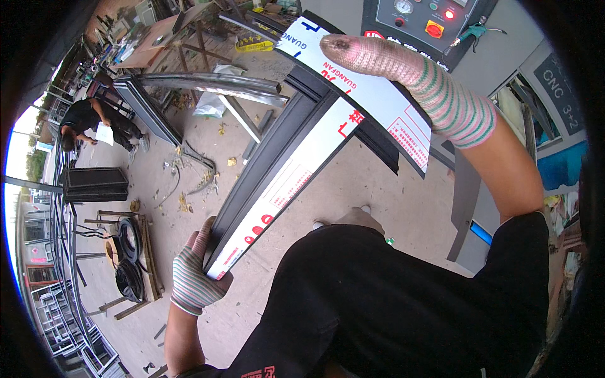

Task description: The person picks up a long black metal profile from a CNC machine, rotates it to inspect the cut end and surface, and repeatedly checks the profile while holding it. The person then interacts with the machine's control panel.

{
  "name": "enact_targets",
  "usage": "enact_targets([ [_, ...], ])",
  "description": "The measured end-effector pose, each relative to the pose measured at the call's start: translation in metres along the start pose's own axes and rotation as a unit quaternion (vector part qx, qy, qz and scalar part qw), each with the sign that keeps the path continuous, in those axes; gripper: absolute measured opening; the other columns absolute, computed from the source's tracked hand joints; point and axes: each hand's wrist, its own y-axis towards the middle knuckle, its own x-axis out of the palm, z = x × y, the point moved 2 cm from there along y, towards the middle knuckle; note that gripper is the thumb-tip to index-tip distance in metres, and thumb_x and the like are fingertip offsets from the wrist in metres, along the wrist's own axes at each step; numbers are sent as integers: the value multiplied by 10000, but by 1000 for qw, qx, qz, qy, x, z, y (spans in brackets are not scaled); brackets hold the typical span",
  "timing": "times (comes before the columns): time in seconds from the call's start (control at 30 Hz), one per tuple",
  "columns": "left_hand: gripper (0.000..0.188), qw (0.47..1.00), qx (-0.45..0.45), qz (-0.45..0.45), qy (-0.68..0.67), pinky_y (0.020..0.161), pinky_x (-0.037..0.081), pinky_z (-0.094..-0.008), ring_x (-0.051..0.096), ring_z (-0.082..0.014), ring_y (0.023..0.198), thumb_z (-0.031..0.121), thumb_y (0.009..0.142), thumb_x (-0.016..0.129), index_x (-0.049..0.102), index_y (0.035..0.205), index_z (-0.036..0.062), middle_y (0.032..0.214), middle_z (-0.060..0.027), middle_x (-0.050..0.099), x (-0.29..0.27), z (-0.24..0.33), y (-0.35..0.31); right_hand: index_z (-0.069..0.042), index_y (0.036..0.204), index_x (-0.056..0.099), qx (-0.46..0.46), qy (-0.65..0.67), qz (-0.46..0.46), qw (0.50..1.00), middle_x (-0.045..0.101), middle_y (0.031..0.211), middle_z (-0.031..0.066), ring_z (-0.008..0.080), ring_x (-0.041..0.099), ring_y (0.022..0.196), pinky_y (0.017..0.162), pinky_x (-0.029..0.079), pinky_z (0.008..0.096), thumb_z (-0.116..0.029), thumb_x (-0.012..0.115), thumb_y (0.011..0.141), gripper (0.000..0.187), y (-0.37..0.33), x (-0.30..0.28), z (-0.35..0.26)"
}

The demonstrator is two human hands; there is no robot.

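Dark metal frame section (296, 135) with white protective film, being held in the air above the concrete floor (189, 157). Left hand (195, 277), in a striped glove, is gripping its near lower end with fingers curled around the edge. Right hand (403, 69), also gloved, is lying flat on the film at the frame's far upper corner, fingers pressed together.

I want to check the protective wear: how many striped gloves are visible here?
2. The left glove grips the near end of the dark frame bar. The right glove rests on the far bar. Other workers' hands are too small to judge.
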Motion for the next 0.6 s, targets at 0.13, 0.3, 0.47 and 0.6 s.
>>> enact_targets([
  [0.13,855,1000,10,4,10,858,568,-364,701,-349,874,96,632,672,521,1468,3,971,-178,642,-2,4,1,-81,1350,674,-6,-17,0,1000,715,1174,119,198,676,1097,951,549,343,-556,712,925,638,1,-4,1],
  [0.3,857,1000,22,8,19,827,570,-377,685,-368,834,92,622,675,527,1461,0,927,-185,628,-4,11,-1,-80,1347,675,-16,-40,0,999,713,1173,122,202,675,1099,954,547,344,-573,719,913,659,1,-8,7],
  [0.47,840,999,21,29,27,810,566,-387,672,-378,816,92,613,688,546,1437,5,911,-184,625,-2,12,-5,-78,1344,676,-23,-63,2,998,711,1172,124,206,673,1101,956,546,344,-591,726,901,679,-1,-10,15],
  [0.6,839,998,37,40,41,800,557,-396,668,-373,809,101,607,703,557,1429,17,902,-180,623,-2,9,-7,-77,1341,677,-29,-70,5,997,709,1171,126,209,672,1102,958,544,345,-605,731,891,696,-6,-9,18],
])
